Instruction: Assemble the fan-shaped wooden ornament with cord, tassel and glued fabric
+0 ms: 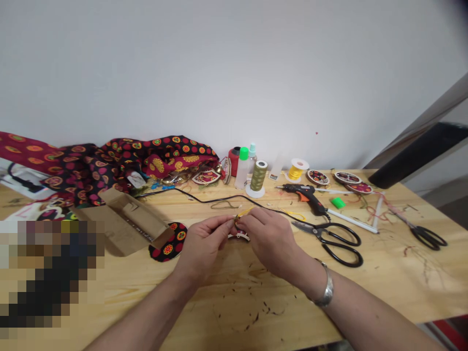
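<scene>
My left hand and my right hand meet over the middle of the table, fingertips almost touching. Both are closed in a pinch on a thin yellow-olive cord, a loop of which shows above the fingers. Just below the fingertips is a small curved piece with a white edge, mostly hidden by the hands. A round of dark patterned fabric lies left of my left hand. Large black-handled scissors are to the right of my right hand.
A cardboard box and bunched patterned fabric occupy the left. Behind my hands stand a green-capped bottle, an olive thread spool and a yellow spool. A glue gun with a black cable and more scissors lie right.
</scene>
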Motion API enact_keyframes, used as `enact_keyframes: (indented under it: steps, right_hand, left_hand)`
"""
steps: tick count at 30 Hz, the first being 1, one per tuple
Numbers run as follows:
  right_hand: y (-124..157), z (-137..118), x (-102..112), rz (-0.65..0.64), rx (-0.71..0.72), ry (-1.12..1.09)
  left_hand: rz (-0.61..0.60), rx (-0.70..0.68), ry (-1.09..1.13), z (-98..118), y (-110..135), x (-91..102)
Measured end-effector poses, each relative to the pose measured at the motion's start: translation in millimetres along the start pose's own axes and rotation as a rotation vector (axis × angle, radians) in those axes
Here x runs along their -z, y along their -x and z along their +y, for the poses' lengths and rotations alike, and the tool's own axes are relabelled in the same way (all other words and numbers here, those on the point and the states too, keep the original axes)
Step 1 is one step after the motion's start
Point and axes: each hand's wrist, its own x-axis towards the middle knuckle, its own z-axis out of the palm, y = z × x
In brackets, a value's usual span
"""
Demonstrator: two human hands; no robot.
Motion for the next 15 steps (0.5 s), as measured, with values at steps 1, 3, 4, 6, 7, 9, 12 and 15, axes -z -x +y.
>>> enact_keyframes:
  steps: [1, 3, 4, 6, 7, 9, 12, 15]
  right_hand:
    - [-0.2, -0.2, 0.2, -0.006, -0.004, -0.026]
    - [-1.1, -1.1, 0.9, -0.03, -0.016, -0.053]
    - [-1.6, -1.5, 1.4, -0.046, -0.021, -0.053]
    - [-2.5, -2.5, 2.5, -0.076, -0.025, -0.039]
    - [-2.8, -3.0, 3.1, -0.088, -0.025, -0.03]
    - [-3.2, -3.9, 4.2, -0.104, -0.028, -0.013]
    - [-3.4, -4.9, 5.4, -0.104, -0.032, 0.002]
    - [-3.5, -5.1, 5.4, -0.083, -0.027, 0.013]
  left_hand:
    - [-0.006, 0.005, 0.025, -0.6, -0.3, 0.3]
    - [-0.015, 0.01, 0.068, -0.9, -0.7, 0.5]
    - [-0.02, 0.01, 0.084, -0.8, -0.7, 0.5]
    - [-0.024, 0.015, 0.108, -0.3, -0.5, 0.4]
    - [-0.027, 0.02, 0.115, -0.1, -0.5, 0.4]
    - [-0.029, 0.027, 0.121, 0.4, -0.5, 0.4]
    - [-0.03, 0.033, 0.12, 0.9, -0.9, 0.4]
    - [-0.023, 0.042, 0.131, 1.3, -0.9, -0.1]
